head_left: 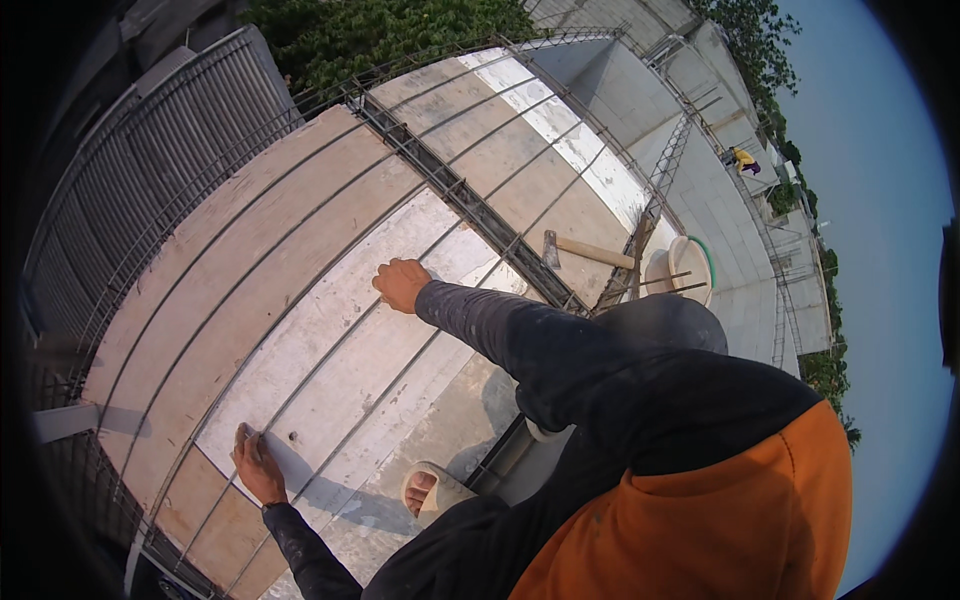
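Note:
Both my hands are on the same thin steel reinforcing rod [330, 348], which runs across a pale white board [350, 390]. My right hand [402, 285] is closed over it at its upper part, knuckles up. Further down, near the board's lower left edge, my left hand [258, 465] has its fingers bent around the rod, the fingertips partly hidden. Several more rods lie roughly parallel over the brown panels [250, 220]. My sandalled foot [430, 492] stands on a grey, worn part of the surface.
A hatchet [590, 251] with a wooden handle lies beyond a long slot [470, 205] holding steel bars. A white bucket [690, 270] with a green rim stands to the right. Corrugated roofing [160, 160] borders the left. Far off, a person in yellow [743, 160] is among block walls.

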Tool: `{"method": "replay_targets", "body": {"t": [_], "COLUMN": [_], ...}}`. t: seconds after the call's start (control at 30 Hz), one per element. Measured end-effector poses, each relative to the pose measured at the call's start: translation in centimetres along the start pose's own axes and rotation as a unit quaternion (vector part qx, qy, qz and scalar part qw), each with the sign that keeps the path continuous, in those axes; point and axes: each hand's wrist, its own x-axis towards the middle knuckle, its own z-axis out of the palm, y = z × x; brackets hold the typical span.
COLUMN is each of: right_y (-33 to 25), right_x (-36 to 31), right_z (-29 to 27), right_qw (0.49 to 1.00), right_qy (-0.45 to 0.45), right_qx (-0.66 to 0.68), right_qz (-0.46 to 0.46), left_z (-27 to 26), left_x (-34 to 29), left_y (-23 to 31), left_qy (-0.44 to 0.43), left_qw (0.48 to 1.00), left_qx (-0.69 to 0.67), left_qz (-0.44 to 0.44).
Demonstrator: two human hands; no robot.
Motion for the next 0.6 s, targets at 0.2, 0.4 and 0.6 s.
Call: {"method": "replay_targets", "body": {"t": [0.2, 0.4, 0.6], "right_y": [0.1, 0.1, 0.3], "right_x": [-0.1, 1.1, 2.2], "right_z": [0.7, -2.9, -1.8], "right_qw": [1.000, 0.996, 0.996], "right_qy": [-0.012, -0.073, -0.054], "right_qx": [-0.021, 0.058, 0.032], "right_qz": [0.008, -0.017, -0.069], "left_z": [-1.1, -0.1, -0.7], "left_x": [0.7, -0.5, -2.4], "left_y": [1.9, 2.7, 3.2], "left_qy": [-0.021, 0.049, 0.060], "left_qw": [0.998, 0.998, 0.994], "left_qx": [0.004, 0.033, 0.041], "left_qz": [-0.055, -0.025, -0.076]}}
